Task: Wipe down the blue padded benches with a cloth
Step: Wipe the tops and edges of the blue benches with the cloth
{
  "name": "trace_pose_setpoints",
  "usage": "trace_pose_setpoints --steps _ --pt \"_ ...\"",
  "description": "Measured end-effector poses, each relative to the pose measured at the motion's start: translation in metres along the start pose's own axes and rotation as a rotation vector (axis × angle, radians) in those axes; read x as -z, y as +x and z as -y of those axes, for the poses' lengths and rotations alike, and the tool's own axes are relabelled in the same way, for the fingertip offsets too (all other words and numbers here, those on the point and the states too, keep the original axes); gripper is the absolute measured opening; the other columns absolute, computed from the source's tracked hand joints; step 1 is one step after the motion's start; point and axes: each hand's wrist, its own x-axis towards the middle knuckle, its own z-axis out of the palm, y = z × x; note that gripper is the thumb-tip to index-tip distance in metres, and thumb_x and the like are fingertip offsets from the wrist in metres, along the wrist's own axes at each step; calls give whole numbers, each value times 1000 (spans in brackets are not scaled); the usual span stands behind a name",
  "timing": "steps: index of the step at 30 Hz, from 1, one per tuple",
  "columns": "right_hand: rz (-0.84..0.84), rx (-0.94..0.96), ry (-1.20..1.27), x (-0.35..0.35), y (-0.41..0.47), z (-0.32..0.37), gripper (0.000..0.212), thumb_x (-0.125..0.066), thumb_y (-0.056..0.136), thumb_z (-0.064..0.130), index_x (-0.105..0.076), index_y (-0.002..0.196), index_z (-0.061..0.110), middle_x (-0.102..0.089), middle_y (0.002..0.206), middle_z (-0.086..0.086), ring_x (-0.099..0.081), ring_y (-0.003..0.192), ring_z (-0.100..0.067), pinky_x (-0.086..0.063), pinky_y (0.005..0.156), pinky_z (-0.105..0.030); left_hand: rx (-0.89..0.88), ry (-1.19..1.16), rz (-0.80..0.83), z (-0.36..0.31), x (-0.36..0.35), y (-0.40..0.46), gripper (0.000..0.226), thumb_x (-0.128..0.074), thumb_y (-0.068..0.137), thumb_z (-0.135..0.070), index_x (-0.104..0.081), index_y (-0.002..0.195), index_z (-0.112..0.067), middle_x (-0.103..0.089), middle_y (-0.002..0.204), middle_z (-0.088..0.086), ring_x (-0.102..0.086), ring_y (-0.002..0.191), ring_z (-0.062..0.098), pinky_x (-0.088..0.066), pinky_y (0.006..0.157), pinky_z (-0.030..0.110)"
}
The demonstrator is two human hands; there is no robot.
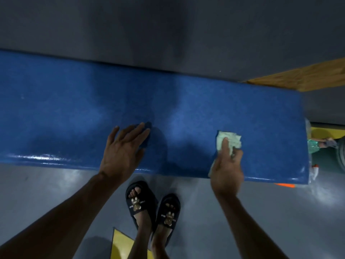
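R hand: point(226, 165) fingers curled on pale green cloth point(228, 140), pressing it flat on bench top, nr right end, close to front edge.
L hand: point(123, 150) fingers straight & spread, palm down on bench, holds nothing.
Bench: point(74, 109) blue padded, runs left-right; front edge glossy.
Feet: black slippers point(153, 204) w/ bear motif, grey floor point(37, 193) just below bench.
Bkgd: grey wall point(168, 25); wood board point(308, 77) far right.
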Motion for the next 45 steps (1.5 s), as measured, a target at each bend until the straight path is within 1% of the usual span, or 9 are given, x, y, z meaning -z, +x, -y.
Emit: trace_pose_setpoints --steps 5,10,13,17,26,32,37,41,45 --pt "50 349 179 -25 -60 71 44 -54 98 22 -50 142 15 -51 132 -16 -60 79 -22 -51 62 -30 36 24 37 0 3 -17 66 -77 79 -19 -55 141 -20 -49 149 2 -49 132 31 -32 111 57" --pt "148 542 45 -6 -37 28 48 -51 96 27 -47 143 24 -55 127 -12 -60 75 -31 -49 64 -38 58 41 64 9 7 -36 58 -68 86 -22 -53 142 -21 -48 150 1 -49 132 32 -35 109 59" --pt "170 304 -53 22 -14 -22 49 -38 98 39 -40 146 33 -47 128 -7 -60 70 -35 -51 63 -40 84 42 78 16 8 -47 60 -69 86 -23 -52 143 -21 -47 151 0 -48 133 31 -35 110 58" --pt "110 162 -91 44 -2 -53 47 -44 96 41 -47 142 32 -42 124 -6 -61 74 -38 -52 63 -41 75 52 71 21 1 -61 60 -71 86 -22 -52 142 -20 -45 152 2 -49 133 32 -35 109 57" --pt "42 -27 36 16 -35 4 43 -47 94 26 -53 135 15 -45 134 -17 -62 83 -42 -53 67 -41 78 19 93 26 -3 -63 62 -69 89 -28 -47 146 -22 -41 155 0 -43 138 30 -29 114 54" --pt "174 291 22 -26 -77 122 48 -61 88 22 -51 134 14 -51 131 -14 -67 82 -27 -54 59 -31 58 6 102 34 -2 -64 62 -68 89 -31 -46 147 -24 -38 156 -2 -41 139 28 -28 115 54" --pt "209 579 -169 0 -43 61 50 -53 83 29 -55 133 25 -58 111 -6 -59 58 -28 -49 48 -32 35 8 105 40 1 -62 57 -66 90 -32 -51 144 -24 -43 154 -2 -46 136 28 -31 113 56" --pt "129 253 -170 24 -16 1 46 -44 92 36 -52 136 27 -49 107 -9 -57 59 -35 -48 53 -37 -3 -26 100 46 2 -61 54 -65 85 -28 -55 139 -22 -47 151 -1 -49 133 29 -31 112 56" --pt "44 17 25 2 -49 46 50 -36 93 39 -52 137 21 -46 116 -13 -58 69 -38 -51 62 -40 -17 -41 127 51 7 -60 61 -75 80 -21 -55 139 -22 -46 152 -4 -48 133 25 -29 115 54"
